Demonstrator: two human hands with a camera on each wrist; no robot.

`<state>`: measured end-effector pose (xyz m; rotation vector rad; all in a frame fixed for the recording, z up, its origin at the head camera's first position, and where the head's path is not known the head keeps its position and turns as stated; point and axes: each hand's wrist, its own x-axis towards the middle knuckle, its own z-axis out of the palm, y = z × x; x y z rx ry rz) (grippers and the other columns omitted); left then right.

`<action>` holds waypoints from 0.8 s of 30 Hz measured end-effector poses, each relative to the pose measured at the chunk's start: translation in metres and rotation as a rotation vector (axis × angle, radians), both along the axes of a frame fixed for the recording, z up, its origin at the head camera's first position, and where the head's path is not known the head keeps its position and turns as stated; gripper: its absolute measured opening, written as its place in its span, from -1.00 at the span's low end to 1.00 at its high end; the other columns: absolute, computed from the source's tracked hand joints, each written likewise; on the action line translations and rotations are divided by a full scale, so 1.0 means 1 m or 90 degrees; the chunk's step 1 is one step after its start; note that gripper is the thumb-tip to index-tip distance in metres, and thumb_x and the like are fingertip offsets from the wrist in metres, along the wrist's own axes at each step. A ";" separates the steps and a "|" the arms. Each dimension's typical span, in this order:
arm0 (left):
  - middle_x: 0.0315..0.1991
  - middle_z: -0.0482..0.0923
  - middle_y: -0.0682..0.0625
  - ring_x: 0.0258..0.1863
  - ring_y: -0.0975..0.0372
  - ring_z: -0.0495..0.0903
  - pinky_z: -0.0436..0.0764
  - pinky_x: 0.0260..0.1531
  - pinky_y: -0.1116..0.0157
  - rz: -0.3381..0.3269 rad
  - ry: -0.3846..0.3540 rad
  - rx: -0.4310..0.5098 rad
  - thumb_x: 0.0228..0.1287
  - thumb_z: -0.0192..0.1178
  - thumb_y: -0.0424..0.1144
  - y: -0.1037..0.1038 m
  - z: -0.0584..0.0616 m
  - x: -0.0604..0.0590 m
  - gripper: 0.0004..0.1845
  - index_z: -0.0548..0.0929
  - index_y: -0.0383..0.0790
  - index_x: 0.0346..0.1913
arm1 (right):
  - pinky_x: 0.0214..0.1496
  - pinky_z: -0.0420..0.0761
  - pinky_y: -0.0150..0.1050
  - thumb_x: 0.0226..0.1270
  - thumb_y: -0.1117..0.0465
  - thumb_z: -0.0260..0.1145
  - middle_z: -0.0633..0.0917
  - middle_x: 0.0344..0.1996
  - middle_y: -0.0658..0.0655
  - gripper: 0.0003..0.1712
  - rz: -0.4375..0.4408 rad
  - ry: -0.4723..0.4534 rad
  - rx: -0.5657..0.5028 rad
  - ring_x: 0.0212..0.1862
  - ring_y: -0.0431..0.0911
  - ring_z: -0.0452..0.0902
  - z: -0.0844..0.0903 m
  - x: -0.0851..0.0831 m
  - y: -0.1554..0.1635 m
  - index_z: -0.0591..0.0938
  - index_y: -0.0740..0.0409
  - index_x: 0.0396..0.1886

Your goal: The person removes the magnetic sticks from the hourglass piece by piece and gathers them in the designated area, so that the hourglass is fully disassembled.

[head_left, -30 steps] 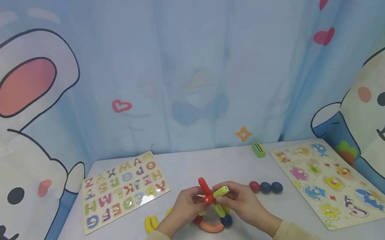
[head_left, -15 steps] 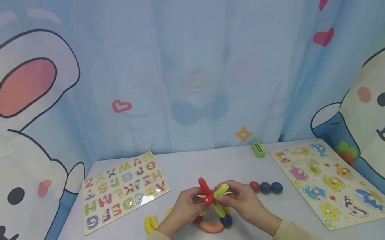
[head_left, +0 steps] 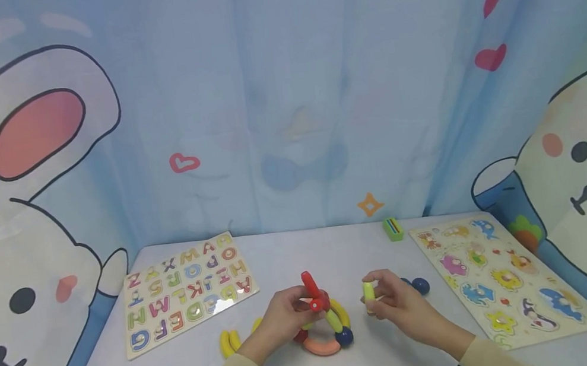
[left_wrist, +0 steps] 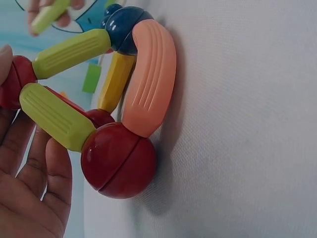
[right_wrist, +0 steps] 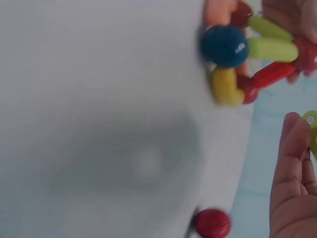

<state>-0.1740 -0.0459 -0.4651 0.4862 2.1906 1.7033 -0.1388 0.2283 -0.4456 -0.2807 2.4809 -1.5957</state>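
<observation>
A toy structure of sticks and balls stands on the white table [head_left: 290, 255], on an orange curved piece [head_left: 321, 347] with a blue ball [head_left: 344, 337] at one end. My left hand [head_left: 306, 305] grips it at the top red ball [head_left: 317, 304], from which a red stick [head_left: 310, 282] points up. To its right, apart from it, my right hand [head_left: 372, 300] pinches a loose yellow-green stick [head_left: 368, 290] upright. The left wrist view shows the orange curve [left_wrist: 151, 84] and the base red ball [left_wrist: 119, 161] close up. Near the right wrist view's edge is the stick [right_wrist: 312, 129].
An alphabet puzzle board [head_left: 189, 289] lies at the left and an animal puzzle board [head_left: 502, 280] at the right. Two yellow curved pieces [head_left: 228, 342] lie left of the structure. Dark blue balls [head_left: 419, 286] sit behind my right hand, beside a loose red ball [right_wrist: 212, 223]. A green block [head_left: 393, 228] lies far back.
My right hand has pulled the yellow-green stick off the top of the structure and moved right with it. My left hand still holds the structure in place.
</observation>
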 end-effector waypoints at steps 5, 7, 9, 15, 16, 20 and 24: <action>-0.15 0.70 0.08 -0.19 0.20 0.66 0.63 -0.22 0.22 0.003 0.001 0.004 0.17 0.46 -0.23 -0.001 0.000 0.001 -0.61 0.69 -0.10 0.09 | -0.25 0.66 -0.26 0.11 0.32 0.53 0.61 -0.14 0.13 -0.26 -0.002 -0.064 0.082 -0.21 -0.03 0.59 -0.016 0.005 0.022 0.43 0.22 0.29; -0.14 0.70 0.08 -0.19 0.19 0.66 0.63 -0.22 0.22 0.005 0.001 0.007 0.17 0.46 -0.24 -0.001 0.000 0.001 -0.60 0.69 -0.10 0.09 | -0.31 0.63 -0.27 0.04 0.28 0.59 0.61 -0.19 0.08 -0.25 0.018 -0.063 0.133 -0.28 -0.05 0.56 -0.023 0.007 0.027 0.49 0.16 0.27; -0.13 0.70 0.08 -0.18 0.18 0.67 0.63 -0.21 0.21 0.005 0.000 0.008 0.17 0.46 -0.25 -0.001 0.001 0.001 -0.60 0.69 -0.10 0.09 | -0.38 0.59 -0.30 0.03 0.20 0.61 0.59 -0.27 0.00 -0.27 0.043 -0.041 0.199 -0.34 -0.10 0.52 -0.030 0.007 0.029 0.54 0.07 0.24; -0.13 0.69 0.07 -0.18 0.17 0.67 0.63 -0.23 0.22 0.006 -0.006 0.003 0.16 0.46 -0.24 -0.001 0.001 0.001 -0.60 0.68 -0.11 0.09 | -0.46 0.48 -0.30 0.04 0.12 0.60 0.53 -0.41 -0.07 -0.31 0.077 0.001 0.291 -0.42 -0.18 0.43 -0.040 0.006 0.030 0.58 -0.02 0.22; -0.13 0.69 0.07 -0.19 0.17 0.67 0.63 -0.23 0.22 0.006 -0.006 0.002 0.16 0.46 -0.24 -0.001 0.001 0.001 -0.60 0.68 -0.11 0.09 | -0.46 0.48 -0.30 0.05 0.11 0.60 0.53 -0.42 -0.07 -0.30 0.082 0.002 0.292 -0.42 -0.19 0.43 -0.040 0.006 0.031 0.58 -0.01 0.23; -0.17 0.69 0.07 -0.21 0.20 0.66 0.63 -0.24 0.22 0.006 -0.014 -0.007 0.16 0.47 -0.23 -0.001 0.001 0.000 -0.60 0.69 -0.09 0.08 | -0.47 0.49 -0.31 0.05 0.11 0.60 0.52 -0.41 -0.06 -0.28 0.093 0.005 0.284 -0.43 -0.20 0.44 -0.041 0.005 0.033 0.55 0.04 0.26; -0.23 0.70 0.08 -0.22 0.21 0.66 0.63 -0.24 0.21 0.004 -0.017 -0.015 0.16 0.46 -0.23 0.000 0.000 0.000 -0.61 0.69 -0.08 0.07 | -0.47 0.50 -0.32 0.02 0.13 0.62 0.52 -0.40 -0.05 -0.24 0.078 0.002 0.280 -0.43 -0.19 0.45 -0.043 0.005 0.033 0.54 0.06 0.26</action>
